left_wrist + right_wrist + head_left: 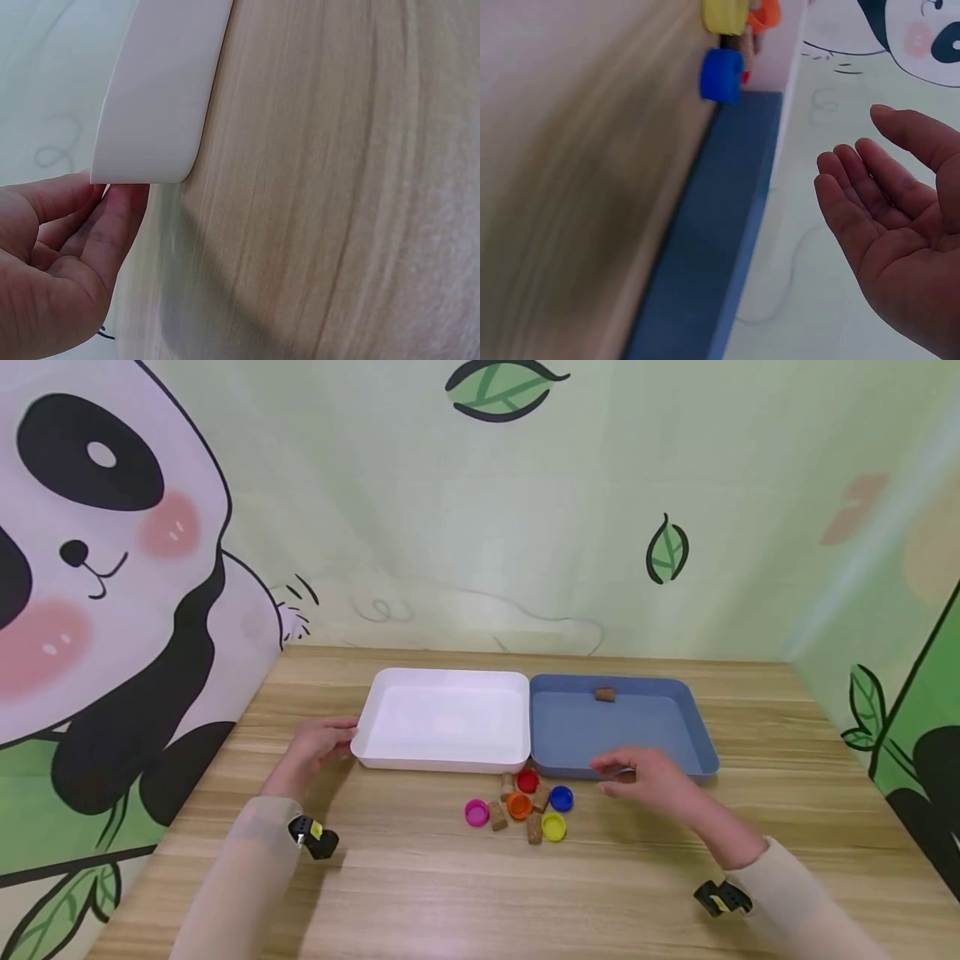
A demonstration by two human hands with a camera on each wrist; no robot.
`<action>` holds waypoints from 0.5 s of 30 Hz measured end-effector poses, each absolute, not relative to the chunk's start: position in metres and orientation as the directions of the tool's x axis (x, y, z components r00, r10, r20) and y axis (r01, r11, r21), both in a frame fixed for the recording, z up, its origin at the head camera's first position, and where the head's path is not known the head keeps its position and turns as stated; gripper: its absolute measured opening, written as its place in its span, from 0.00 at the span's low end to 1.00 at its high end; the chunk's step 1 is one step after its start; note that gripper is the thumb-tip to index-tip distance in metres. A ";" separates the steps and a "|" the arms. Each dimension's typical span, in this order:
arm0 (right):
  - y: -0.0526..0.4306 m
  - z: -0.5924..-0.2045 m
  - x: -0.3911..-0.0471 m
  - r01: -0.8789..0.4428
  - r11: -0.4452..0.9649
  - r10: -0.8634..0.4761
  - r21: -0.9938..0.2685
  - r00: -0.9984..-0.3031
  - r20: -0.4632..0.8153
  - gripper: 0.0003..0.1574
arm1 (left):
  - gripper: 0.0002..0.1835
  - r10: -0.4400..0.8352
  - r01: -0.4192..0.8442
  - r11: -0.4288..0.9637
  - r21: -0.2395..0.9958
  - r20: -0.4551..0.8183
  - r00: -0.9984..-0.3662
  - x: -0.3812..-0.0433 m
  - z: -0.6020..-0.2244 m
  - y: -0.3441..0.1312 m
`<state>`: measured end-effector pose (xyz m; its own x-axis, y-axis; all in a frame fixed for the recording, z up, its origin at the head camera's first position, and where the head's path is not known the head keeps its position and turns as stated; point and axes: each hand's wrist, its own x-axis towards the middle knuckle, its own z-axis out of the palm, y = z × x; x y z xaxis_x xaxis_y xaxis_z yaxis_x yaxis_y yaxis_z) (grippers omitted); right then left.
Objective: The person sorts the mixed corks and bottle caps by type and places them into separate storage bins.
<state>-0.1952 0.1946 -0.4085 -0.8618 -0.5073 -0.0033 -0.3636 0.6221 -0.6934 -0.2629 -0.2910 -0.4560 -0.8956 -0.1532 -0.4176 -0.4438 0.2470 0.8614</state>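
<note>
At the left end of the white tray [442, 764], my left hand [318, 747] holds the rim, with thumb and fingertips against its end wall [154, 135]. My right hand [637, 772] hovers over the front edge of the blue tray [637, 735], fingers loosely bent and nothing in them. One brown cork [604, 694] lies near the back wall of the blue tray. In front of the trays is a loose cluster of several corks [534, 828] and plastic caps: red [528, 780], orange [519, 806], blue [561, 798], yellow [553, 827] and magenta [476, 812].
Both trays stand side by side toward the back of the wooden table [405, 877]. Behind them rises a green backdrop [420, 527] printed with a panda and leaves. A small black camera is strapped at each wrist.
</note>
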 end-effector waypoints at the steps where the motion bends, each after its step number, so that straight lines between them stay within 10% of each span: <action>1: 0.193 -0.411 -0.195 -0.371 0.623 -0.515 -0.689 -0.857 -0.004 0.20 | 0.26 -0.155 -0.444 0.248 0.861 -0.417 -0.896 -0.263 -0.456 -0.291; 15: 0.178 -0.442 -0.204 -0.457 0.675 -0.585 -0.579 -0.810 -0.043 0.26 | 0.26 -0.152 -0.439 0.250 0.863 -0.413 -0.898 -0.262 -0.456 -0.290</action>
